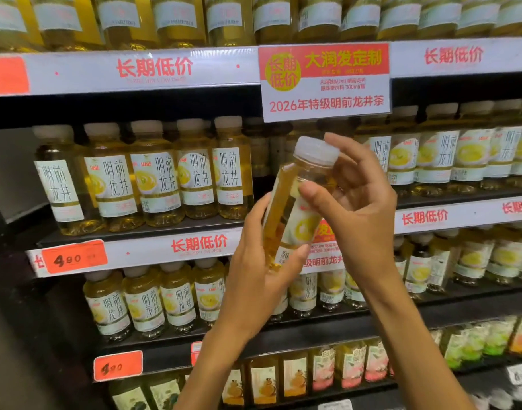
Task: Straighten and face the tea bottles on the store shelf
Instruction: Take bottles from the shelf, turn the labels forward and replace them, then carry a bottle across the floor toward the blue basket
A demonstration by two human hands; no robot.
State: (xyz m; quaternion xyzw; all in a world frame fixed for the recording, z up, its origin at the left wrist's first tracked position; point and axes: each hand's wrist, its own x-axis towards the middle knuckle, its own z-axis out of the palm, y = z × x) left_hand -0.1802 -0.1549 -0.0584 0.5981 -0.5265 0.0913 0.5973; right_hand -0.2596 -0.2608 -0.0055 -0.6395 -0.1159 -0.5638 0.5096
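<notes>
Both hands hold one tilted tea bottle before the shelf: left hand fingers wrap its base, right hand fingers grip its neck.

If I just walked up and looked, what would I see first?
First you'd see the tea bottle with the white cap, tilted and held off the shelf in the middle: the left hand grips its bottom, the right hand its top. Right above hangs a big red and white sign on the shelf edge. Left of the hands, a row of yellow tea bottles faces forward, with an orange price tag below.
</notes>
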